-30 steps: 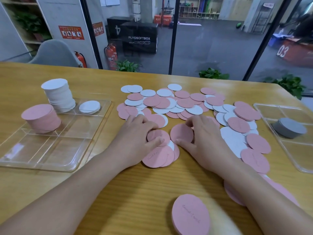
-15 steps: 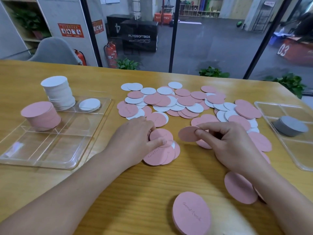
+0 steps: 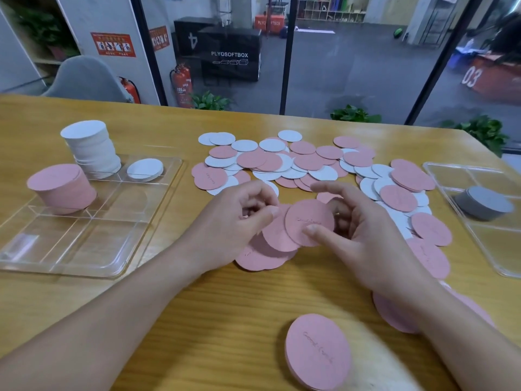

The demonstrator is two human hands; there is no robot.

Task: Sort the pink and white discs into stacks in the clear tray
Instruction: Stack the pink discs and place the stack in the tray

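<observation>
Pink round card discs lie all over the wooden counter (image 3: pixel 169 320) in front of me. Nearest, one lone pink disc with faint lettering (image 3: pixel 318 351) sits by the counter's front edge, and another pink disc (image 3: pixel 394 314) shows half hidden under my right forearm. Just beyond, my right hand (image 3: pixel 363 235) pinches a single pink disc (image 3: pixel 309 222) between thumb and fingers, held tilted above a small fan of overlapping pink discs (image 3: pixel 265 249). My left hand (image 3: pixel 234 221) is beside it, its grip curled around the edge of that fan, thumb touching the top discs. Farther back spreads the loose heap of mixed pink and white discs (image 3: pixel 282 162). To the left stands the clear plastic divided tray (image 3: pixel 70 249), holding a tall pink stack (image 3: pixel 62 187), a taller white stack (image 3: pixel 91 148) behind it, and a low white stack (image 3: pixel 145 170) in the next compartment. On the right, a second clear tray (image 3: pixel 501 249) holds a grey stack (image 3: pixel 483 202).
</observation>
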